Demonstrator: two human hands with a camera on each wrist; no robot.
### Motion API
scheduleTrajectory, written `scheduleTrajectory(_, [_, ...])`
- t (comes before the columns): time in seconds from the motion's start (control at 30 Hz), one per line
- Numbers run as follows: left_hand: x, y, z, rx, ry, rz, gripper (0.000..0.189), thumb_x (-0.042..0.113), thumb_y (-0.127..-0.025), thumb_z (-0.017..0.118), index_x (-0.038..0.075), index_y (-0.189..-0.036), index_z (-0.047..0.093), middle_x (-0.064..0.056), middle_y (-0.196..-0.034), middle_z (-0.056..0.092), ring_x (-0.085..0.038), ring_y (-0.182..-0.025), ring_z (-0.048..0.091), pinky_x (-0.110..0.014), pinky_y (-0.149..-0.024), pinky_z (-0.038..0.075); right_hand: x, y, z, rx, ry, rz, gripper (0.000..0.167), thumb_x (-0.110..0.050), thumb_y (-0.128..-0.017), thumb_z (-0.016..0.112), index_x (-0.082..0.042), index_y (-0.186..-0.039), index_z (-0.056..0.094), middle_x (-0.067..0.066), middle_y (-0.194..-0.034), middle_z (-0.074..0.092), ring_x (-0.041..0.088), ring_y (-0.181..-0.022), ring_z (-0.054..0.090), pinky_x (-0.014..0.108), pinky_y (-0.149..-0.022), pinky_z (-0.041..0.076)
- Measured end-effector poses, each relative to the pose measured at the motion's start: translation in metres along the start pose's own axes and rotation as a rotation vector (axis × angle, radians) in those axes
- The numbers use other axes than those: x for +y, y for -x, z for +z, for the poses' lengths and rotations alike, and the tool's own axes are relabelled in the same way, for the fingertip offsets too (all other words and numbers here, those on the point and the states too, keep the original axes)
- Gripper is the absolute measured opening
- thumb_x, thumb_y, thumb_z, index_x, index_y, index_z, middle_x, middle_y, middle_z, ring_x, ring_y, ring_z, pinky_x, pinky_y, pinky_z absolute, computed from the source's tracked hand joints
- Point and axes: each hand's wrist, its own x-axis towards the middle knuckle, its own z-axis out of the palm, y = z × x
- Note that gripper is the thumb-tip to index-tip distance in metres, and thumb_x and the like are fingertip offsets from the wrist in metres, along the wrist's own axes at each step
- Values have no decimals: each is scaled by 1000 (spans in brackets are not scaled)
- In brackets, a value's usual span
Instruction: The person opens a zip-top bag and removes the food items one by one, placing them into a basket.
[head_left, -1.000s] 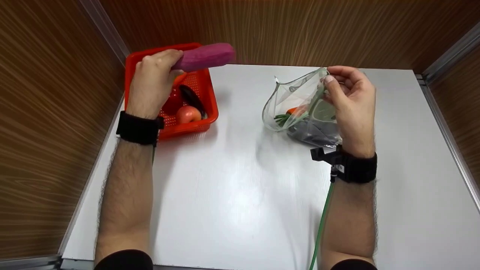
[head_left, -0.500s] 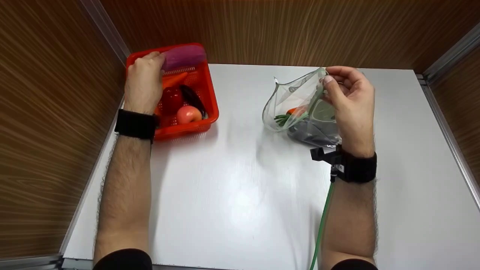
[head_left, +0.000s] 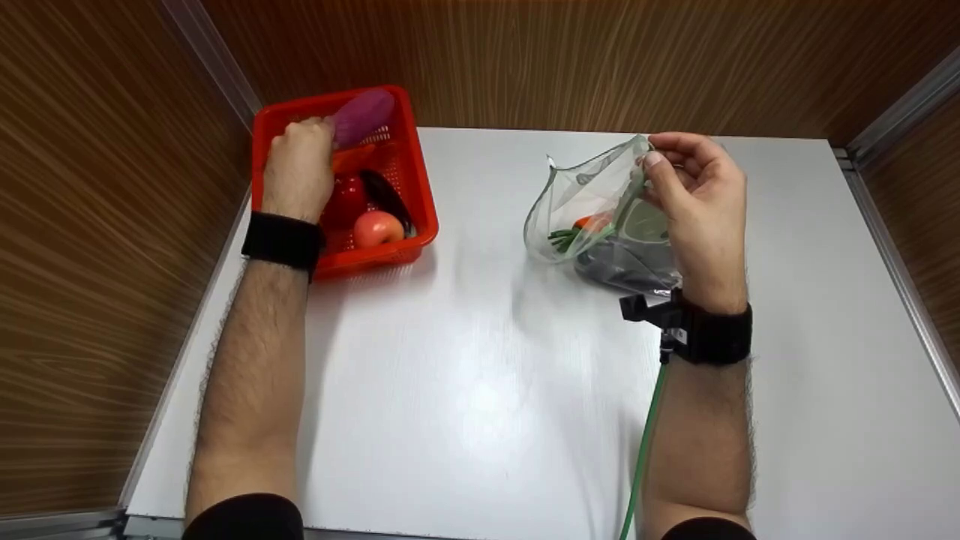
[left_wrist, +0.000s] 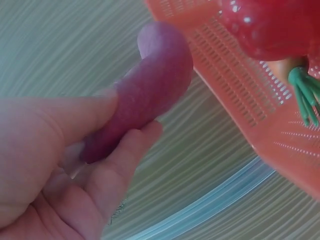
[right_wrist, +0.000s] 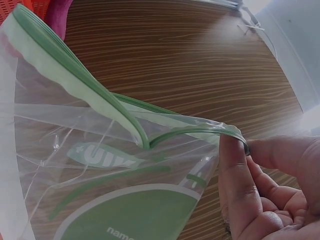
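My left hand (head_left: 300,169) holds a purple sweet potato (head_left: 364,116) over the back of the red plastic basket (head_left: 424,180). In the left wrist view, the thumb and fingers grip one end of the sweet potato (left_wrist: 155,75), and its far end bends over. My right hand (head_left: 709,202) pinches the top edge of a clear zip bag (right_wrist: 125,175) with a green seal. The bag's mouth gapes toward the left. Inside the bag lie an orange carrot with a green top (head_left: 566,238) and a dark, long shape (head_left: 622,266), partly hidden behind the plastic.
In the basket are an apple (head_left: 377,229), a dark eggplant (head_left: 386,196), a shiny red vegetable (head_left: 349,196) and a carrot (head_left: 352,157). Wood-grain panels (head_left: 562,67) wall in the white table (head_left: 465,360). A green cable (head_left: 645,450) runs along my right forearm.
My left hand has drawn the sweet potato left over the basket, then shifted slightly right and toward me, tilting it. The right hand and bag stay nearly still.
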Motion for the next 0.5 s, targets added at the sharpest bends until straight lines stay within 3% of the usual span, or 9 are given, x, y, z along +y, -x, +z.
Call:
scheduleTrajectory(0.13, [2,-1,5,-31,19,-27,23,-2,-118,59,-12,-129,76,-37,-122,79,-60,-116,82,-68,-96,71,0,1,0,0,1,-4,19,-5,-111,77,-1,-129,80,8,-111,80,14,-92,77,21,-76,68])
scheduleTrajectory(0.3, [6,-2,8,-71,27,-77,25,-2,-119,55,-9,-123,79,-37,-126,80,-59,-121,81,-68,-99,70,0,1,1,1,8,-12,18,-5,-110,77,-2,-128,80,8,-111,80,13,-90,76,20,-75,68])
scheduleTrajectory(0.5, [10,-2,17,-90,20,-82,24,-6,-116,54,-9,-111,78,-37,-124,81,-60,-121,81,-69,-96,70,0,1,2,1,5,-10,20,-6,-110,79,-1,-129,80,8,-110,80,13,-88,75,20,-75,67])
